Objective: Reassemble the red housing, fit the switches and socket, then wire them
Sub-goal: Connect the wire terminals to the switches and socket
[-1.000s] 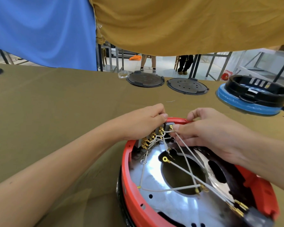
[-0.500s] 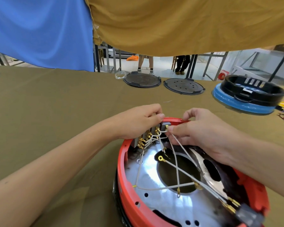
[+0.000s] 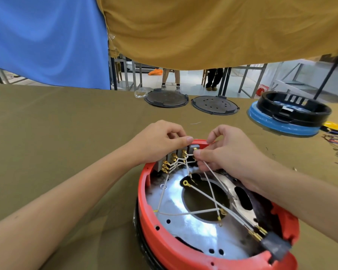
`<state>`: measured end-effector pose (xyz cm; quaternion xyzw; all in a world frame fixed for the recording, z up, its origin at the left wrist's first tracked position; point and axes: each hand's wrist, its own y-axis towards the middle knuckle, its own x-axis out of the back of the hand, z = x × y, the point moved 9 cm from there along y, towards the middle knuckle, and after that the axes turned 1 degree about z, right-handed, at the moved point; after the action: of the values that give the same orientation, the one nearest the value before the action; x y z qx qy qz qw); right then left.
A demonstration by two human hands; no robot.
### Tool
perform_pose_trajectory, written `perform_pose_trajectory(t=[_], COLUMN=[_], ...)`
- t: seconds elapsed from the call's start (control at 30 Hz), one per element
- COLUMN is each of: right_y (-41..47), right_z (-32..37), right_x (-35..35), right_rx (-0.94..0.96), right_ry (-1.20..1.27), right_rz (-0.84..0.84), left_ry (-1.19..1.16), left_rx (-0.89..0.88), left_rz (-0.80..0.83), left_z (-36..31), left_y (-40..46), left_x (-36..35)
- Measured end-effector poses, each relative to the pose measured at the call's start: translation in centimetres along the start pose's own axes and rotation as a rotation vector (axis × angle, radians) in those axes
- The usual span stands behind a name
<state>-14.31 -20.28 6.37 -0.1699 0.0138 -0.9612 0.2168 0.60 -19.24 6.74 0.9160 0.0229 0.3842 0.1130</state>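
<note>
Your red housing (image 3: 154, 236) sits low and right of centre on the bench (image 3: 57, 133), white wires (image 3: 209, 191) crossing its metal plate to the socket (image 3: 275, 248) at lower right. At its far rim your left hand (image 3: 160, 141) curls its fingers around the row of switches (image 3: 176, 158), while your right hand (image 3: 228, 151) pinches a wire end at the last switch. Beyond, two dark lids (image 3: 166, 98) lie at upper centre.

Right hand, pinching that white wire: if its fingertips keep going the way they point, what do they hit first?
Probably the grey switch in the red housing rim: the right hand points left at it, with the left hand just beyond. Depth is unclear.
</note>
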Motion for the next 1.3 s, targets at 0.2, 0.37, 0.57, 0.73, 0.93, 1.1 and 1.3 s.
perform_pose_trajectory(t=[0.2,0.37,0.57,0.73,0.93,1.1,1.3], right_y=[-1.2,-1.0,-0.7,-0.4,0.0,0.5,1.4], right_z=[4.4,4.4,4.4,4.9,4.7,4.7,5.1], right_x=[0.6,-2.6,-3.2,-2.2,-3.7,-3.6,-0.3], right_rx=[0.493,0.624,0.677,0.664,0.711,0.732,0.709], right_ry=[-0.841,-1.034,-1.091,-0.974,-1.070,-1.031,-0.751], right_rz=[-0.094,0.085,0.072,0.106,0.145,0.084,0.079], left_ry=[-0.024,-0.042,-0.042,-0.066,-0.057,-0.108,-0.080], left_rx=[0.007,-0.009,-0.038,-0.017,-0.024,-0.002,0.221], left_rz=[-0.011,0.004,-0.009,0.009,0.000,0.019,0.189], left_z=[0.5,0.4,0.4,0.6,0.1,0.1,1.6], left_y=[0.2,0.1,0.1,0.1,0.0,-0.1,-0.5], left_x=[0.1,0.1,0.1,0.0,0.0,-0.1,0.5])
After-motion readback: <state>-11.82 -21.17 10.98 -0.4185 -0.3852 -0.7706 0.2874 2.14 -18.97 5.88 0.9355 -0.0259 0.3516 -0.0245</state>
